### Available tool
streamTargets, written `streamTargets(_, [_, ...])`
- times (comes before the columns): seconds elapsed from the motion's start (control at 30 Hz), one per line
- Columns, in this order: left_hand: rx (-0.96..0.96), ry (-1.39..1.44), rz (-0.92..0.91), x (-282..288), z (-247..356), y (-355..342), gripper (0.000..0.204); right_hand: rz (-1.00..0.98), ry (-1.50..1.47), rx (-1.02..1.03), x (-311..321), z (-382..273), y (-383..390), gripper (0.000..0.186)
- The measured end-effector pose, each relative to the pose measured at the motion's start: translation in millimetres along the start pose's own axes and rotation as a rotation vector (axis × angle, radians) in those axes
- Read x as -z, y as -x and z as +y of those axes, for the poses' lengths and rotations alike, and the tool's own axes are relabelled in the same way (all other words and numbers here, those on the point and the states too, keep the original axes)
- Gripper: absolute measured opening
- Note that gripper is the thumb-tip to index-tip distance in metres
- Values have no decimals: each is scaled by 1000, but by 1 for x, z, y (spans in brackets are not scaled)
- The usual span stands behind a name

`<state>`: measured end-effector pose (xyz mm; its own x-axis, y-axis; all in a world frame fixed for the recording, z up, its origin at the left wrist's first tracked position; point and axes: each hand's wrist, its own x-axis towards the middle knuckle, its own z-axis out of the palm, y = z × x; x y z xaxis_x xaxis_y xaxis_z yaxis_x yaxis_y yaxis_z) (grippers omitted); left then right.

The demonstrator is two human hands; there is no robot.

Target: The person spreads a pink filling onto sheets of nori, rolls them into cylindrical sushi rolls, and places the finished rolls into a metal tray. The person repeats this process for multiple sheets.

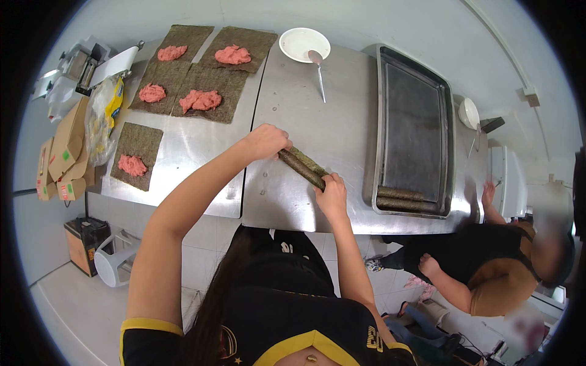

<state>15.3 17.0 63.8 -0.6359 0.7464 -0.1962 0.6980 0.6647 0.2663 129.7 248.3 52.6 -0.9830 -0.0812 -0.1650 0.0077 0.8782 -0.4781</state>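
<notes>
A nearly rolled-up seaweed roll [303, 170] lies slantwise on the steel table, a strip of its sheet still flat along the far side. My left hand [267, 141] grips its upper left end, and my right hand [331, 194] is closed round the lower right end. Off to the left, several seaweed sheets are spread out, each topped with pink minced filling; the nearest single seaweed sheet [151, 140] carries its own mound of filling [132, 165]. Two finished seaweed rolls [400, 200] rest side by side at the near end of the metal tray on the right.
The deep metal tray [379, 122] stands right of my hands. A white bowl [299, 41] and a spoon [320, 76] sit at the back. Cardboard boxes [64, 152] and a plastic bag [101, 119] crowd the left edge. Another person [488, 262] stands at the right.
</notes>
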Motion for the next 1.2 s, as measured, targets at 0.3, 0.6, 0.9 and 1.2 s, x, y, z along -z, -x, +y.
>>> streamTargets(0.3, [30,-34,-60,5,5,-1,35,54,-132,324,10,-34,-27,40])
streamTargets(0.6, [570,522,655,-36,65,56,54,-90,-250,219,-19,-22,-47,35])
streamTargets(0.9, [721,1040,924,-86,108,30,53,-110,-326,187,-27,-41,-57,39])
streamTargets(1.2, [660,809,940,-71,48,21,46,-83,-469,179,-40,-63,-102,39])
